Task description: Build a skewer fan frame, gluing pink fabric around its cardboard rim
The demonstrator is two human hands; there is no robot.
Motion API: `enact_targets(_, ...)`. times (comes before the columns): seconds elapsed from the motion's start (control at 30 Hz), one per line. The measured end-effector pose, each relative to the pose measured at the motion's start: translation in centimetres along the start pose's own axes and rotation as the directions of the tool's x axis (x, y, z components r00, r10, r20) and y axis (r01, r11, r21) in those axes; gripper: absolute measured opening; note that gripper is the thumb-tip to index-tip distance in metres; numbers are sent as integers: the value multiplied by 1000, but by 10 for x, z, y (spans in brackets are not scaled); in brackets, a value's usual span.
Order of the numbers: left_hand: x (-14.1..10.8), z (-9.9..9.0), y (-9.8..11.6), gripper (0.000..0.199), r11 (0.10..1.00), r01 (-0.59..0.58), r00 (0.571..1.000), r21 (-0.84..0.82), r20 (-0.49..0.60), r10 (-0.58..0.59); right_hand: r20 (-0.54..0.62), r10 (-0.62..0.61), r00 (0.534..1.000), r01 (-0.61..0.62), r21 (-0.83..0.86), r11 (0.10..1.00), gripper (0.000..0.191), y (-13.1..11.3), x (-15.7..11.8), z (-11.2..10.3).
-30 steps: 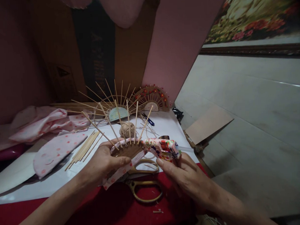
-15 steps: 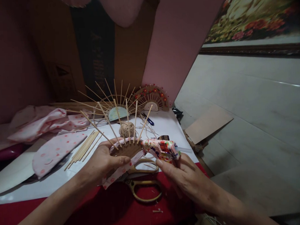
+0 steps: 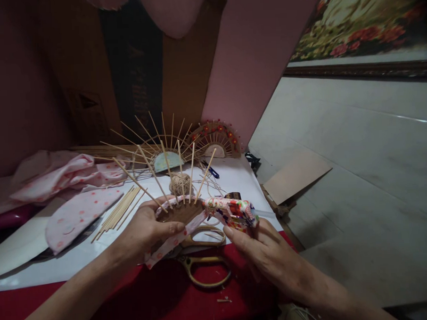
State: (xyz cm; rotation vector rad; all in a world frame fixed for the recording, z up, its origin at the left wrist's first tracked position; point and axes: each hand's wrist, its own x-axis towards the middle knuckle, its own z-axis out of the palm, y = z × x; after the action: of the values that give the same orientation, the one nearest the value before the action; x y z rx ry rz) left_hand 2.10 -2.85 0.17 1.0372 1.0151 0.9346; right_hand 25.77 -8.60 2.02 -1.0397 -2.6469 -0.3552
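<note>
My left hand [image 3: 151,226] is closed on a brown half-round piece [image 3: 183,213] edged with a pink-white fabric strip [image 3: 168,247]. Several thin wooden sticks [image 3: 153,174] fan upward from its curved edge. My right hand [image 3: 254,243] grips a colourful patterned glue gun [image 3: 231,210], its tip touching or very near the right end of the curved edge. Gold-handled scissors [image 3: 207,273] lie just below the piece, partly hidden by it. A ball of twine [image 3: 180,183] sits behind the sticks.
Loose sticks [image 3: 118,213] and a dotted fabric half-circle [image 3: 78,218] lie left. Behind stand two fan-shaped pieces, one with a pale green centre [image 3: 167,162], one with red flowers [image 3: 219,138]. A large cardboard box [image 3: 185,76] rises at the back.
The glue gun has shifted very slightly to the right. The held piece and its sticks have moved a tiny bit; both hands keep their grips.
</note>
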Motion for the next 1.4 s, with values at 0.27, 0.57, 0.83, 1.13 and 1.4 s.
enact_targets(0.27, 1, 0, 0, 39, 999, -20, 999, -35, 47, 21, 52, -42, 998, 44, -27, 999, 48, -2, 5, 0)
enact_targets(0.57, 1, 1, 1, 43, 1000, -11, 1000, -28, 5, 11, 23, -7, 1000, 7, 7, 1000, 45, 0, 2, 3)
enact_targets(0.83, 1, -1, -1, 41, 999, 18, 1000, -47, 15, -18, -37, 10, 999, -11, -13, 1000, 46, 1, -1, 2)
enact_targets(1.13, 0, -2, 2, 41, 990, 41, 999, -138, 22, -38, 74, 332, 940, -327, 462, 824, 33, -2, 5, 7)
enact_targets(1.4, 1, -1, 3, 44, 976, 75, 997, -205, -18, -81, 429, 545, 720, -491, 870, -37, 38, -7, 15, 13)
